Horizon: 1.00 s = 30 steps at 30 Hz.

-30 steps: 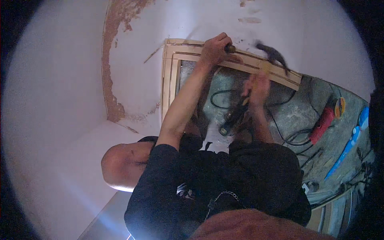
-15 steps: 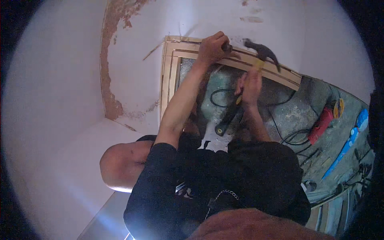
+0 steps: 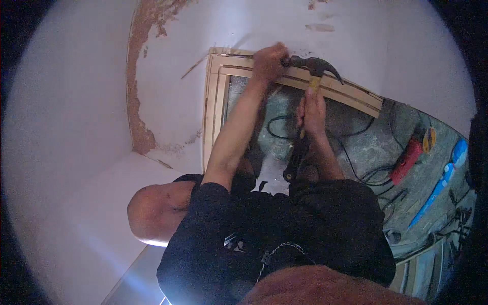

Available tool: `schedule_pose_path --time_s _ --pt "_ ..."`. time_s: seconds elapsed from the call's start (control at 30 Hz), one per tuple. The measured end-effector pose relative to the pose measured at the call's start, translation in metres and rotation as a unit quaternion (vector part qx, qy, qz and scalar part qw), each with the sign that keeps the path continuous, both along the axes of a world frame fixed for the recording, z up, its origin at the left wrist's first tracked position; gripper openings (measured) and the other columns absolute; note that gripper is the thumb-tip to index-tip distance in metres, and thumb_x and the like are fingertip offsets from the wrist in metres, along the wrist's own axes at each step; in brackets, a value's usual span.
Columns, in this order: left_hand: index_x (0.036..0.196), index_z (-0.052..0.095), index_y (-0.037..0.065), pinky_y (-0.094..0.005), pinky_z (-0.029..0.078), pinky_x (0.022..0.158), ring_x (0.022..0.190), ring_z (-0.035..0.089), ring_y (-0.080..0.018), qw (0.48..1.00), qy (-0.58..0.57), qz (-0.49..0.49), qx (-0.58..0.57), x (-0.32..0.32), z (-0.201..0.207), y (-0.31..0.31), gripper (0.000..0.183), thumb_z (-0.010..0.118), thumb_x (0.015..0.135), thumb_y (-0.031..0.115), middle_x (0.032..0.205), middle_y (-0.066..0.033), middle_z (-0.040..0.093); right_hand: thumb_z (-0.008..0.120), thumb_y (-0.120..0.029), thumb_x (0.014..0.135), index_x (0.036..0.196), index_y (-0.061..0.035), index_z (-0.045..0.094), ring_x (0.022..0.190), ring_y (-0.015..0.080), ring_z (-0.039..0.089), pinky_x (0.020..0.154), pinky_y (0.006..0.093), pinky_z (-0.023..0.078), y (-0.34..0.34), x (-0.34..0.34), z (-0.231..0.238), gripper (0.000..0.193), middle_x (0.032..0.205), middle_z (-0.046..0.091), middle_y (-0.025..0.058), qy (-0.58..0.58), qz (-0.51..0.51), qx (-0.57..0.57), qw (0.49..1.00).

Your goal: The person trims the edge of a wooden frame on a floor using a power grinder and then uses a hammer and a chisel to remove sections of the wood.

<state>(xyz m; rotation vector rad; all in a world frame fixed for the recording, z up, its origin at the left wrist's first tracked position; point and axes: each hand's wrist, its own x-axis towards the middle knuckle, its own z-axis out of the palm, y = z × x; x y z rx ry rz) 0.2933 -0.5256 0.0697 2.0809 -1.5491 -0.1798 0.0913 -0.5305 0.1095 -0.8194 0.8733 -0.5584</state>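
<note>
My right hand [image 3: 313, 113] is wrapped round the handle of a claw hammer [image 3: 320, 67], just below its dark head. The long dark handle runs back toward my lap. My left hand [image 3: 269, 63] is a closed fist on the far rail of a pale wooden frame [image 3: 345, 94]. A short tool with a dark end is in that fist, mostly hidden by the fingers; I cannot make out its kind. The hammer's striking face is against or very close to that dark end. Grooves run along the frame's rails.
On the grey floor at right lies a red power tool [image 3: 407, 161] with a yellow disc [image 3: 429, 140] beside it. A black cable [image 3: 351, 157] loops nearby. Farther right is a long blue tapering object [image 3: 442, 185]. White walls [image 3: 173, 91] with patches of bare plaster surround the frame.
The hammer has swung left, its head coming from above the rail to the left fist. My right hand has shifted slightly left. The left hand stays almost in place.
</note>
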Motion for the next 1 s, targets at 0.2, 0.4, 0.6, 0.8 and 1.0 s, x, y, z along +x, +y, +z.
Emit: schedule_pose_path --time_s 0.2,0.4,0.6,0.8,1.0 --pt "0.078 0.060 0.013 -0.0422 0.052 0.062 0.071 0.064 -0.0298 1.000 -0.004 0.022 -0.005 -0.002 0.000 -0.005 0.021 0.074 0.063 0.018 0.083 -0.0035 0.059 0.035 -0.039 0.103 0.087 -0.0084 0.039 0.038 0.0134 0.041 0.035 0.0279 0.039 -0.010 -0.008 -0.002 0.035 0.056 0.042 0.0009 -0.020 -0.094 0.022 0.995" --pt "0.079 0.060 0.013 -0.0428 0.053 0.062 0.070 0.065 -0.0300 1.000 0.004 0.012 -0.023 0.004 0.003 -0.003 0.020 0.072 0.064 0.017 0.084 -0.0042 0.060 0.037 -0.039 0.103 0.092 -0.0088 0.040 0.038 0.0127 0.042 0.035 0.0284 0.039 0.002 0.003 -0.005 0.032 0.058 0.041 0.0015 0.011 0.031 0.006 0.999" --pt "0.080 0.060 0.013 -0.0408 0.054 0.063 0.072 0.064 -0.0292 1.000 -0.001 0.010 -0.022 0.004 0.001 -0.004 0.025 0.074 0.060 0.019 0.080 -0.0036 0.059 0.039 -0.039 0.102 0.092 -0.0096 0.041 0.039 0.0123 0.042 0.034 0.0281 0.037 -0.003 -0.003 -0.013 0.031 0.056 0.041 0.0009 0.008 -0.066 -0.010 0.998" --pt "0.079 0.060 0.011 -0.0412 0.053 0.063 0.072 0.064 -0.0288 0.998 -0.042 0.009 0.042 0.007 -0.004 -0.004 0.025 0.074 0.066 0.028 0.081 -0.0041 0.057 0.040 -0.040 0.102 0.092 -0.0093 0.042 0.039 0.0122 0.042 0.034 0.0287 0.036 0.002 -0.002 -0.032 0.032 0.056 0.041 0.0011 0.010 -0.021 0.028 0.999" --pt "0.079 0.060 0.008 -0.0400 0.051 0.073 0.080 0.062 -0.0279 0.997 -0.046 -0.060 0.027 0.004 -0.003 -0.004 0.042 0.078 0.066 0.044 0.083 -0.0062 0.058 0.040 -0.038 0.102 0.091 -0.0091 0.041 0.039 0.0129 0.042 0.036 0.0288 0.037 0.003 -0.004 -0.032 0.031 0.056 0.041 0.0012 0.049 -0.051 0.015 0.997"
